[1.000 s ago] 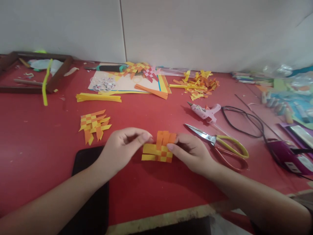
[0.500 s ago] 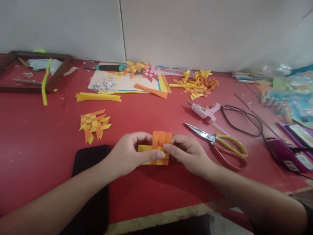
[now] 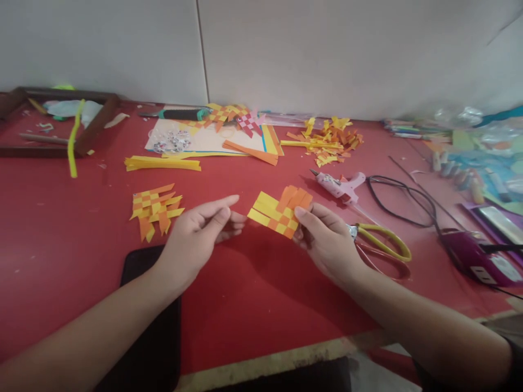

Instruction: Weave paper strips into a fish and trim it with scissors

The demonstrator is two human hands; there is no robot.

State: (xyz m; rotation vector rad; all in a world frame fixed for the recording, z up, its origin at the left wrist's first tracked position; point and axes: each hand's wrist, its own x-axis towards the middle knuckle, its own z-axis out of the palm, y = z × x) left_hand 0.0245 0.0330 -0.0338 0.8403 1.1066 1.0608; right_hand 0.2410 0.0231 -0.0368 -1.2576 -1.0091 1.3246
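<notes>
Raised above the red table is a woven paper piece (image 3: 281,209) of yellow and orange strips, checkered along its lower edge. My right hand (image 3: 324,234) pinches its right side between thumb and fingers. My left hand (image 3: 208,228) is just left of the piece, apart from it, fingers stretched out and nothing held. To the left lies a finished-looking woven paper fish (image 3: 155,209) in the same colours. Behind my right hand, scissors (image 3: 382,242) with yellow and red handles are partly covered.
A black phone-like slab (image 3: 151,332) lies under my left forearm. A pink glue gun (image 3: 341,185) with its cable rests at the right, near a purple power strip (image 3: 478,258). Behind are yellow strips (image 3: 163,163), orange strips (image 3: 251,151), paper scraps (image 3: 335,139) and a brown frame (image 3: 92,125).
My left hand has let go of the woven piece and drawn back left. My right hand has lifted it up and right, tilting it, and now partly covers the scissors.
</notes>
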